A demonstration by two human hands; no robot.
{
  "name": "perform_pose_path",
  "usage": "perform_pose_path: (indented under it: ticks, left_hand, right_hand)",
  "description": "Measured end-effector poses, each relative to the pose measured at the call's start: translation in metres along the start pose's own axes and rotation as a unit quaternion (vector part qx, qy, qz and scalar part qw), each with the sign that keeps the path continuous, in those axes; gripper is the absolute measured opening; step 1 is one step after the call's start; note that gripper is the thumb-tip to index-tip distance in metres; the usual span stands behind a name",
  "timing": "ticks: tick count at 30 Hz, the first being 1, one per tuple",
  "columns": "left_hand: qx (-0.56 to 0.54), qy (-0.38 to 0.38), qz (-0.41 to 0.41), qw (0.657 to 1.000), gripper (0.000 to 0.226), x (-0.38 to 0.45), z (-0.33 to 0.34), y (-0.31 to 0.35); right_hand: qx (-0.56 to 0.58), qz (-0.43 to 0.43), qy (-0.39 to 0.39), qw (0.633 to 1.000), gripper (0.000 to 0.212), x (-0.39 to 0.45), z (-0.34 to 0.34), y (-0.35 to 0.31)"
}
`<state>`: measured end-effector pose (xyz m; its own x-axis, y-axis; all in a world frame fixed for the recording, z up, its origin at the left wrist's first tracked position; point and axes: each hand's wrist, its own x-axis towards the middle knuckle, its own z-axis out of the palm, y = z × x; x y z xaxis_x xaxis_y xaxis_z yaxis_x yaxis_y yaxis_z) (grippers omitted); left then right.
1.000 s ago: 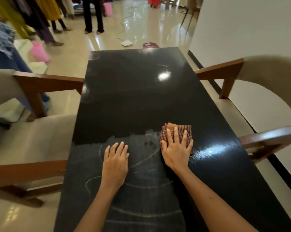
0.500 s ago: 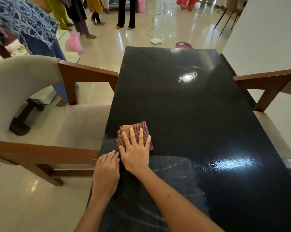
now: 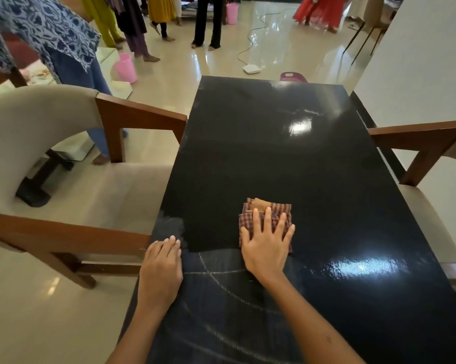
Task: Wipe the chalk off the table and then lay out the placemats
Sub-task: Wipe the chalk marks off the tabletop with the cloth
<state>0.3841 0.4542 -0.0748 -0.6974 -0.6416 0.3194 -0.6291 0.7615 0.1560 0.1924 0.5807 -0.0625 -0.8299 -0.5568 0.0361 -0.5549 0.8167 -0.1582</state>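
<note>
Left fingers (image 3: 173,243): straight, close together, flat on the table's (image 3: 287,158) left edge; left hand (image 3: 160,269) grips nothing.
Chalk smudge (image 3: 170,224): just beyond those fingertips.
Chalk lines (image 3: 216,279): several curved strokes, between the two hands and nearer.
Right fingers (image 3: 267,222): spread, straight, pressing one folded checked cloth (image 3: 269,210); right hand (image 3: 265,246) palm down.
Chairs: two, one (image 3: 51,143) left of the left fingers, one (image 3: 418,143) right of the right fingers.
</note>
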Motion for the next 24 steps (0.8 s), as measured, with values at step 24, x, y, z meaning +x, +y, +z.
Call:
perform_pose_path:
  ticks: [24]
  left_hand:
    - [-0.215, -0.009, -0.119, 0.969, 0.025, 0.001, -0.039, -0.068]
  right_hand:
    - [-0.032, -0.260, -0.081, 0.962, 0.059, -0.023, 0.028, -0.202]
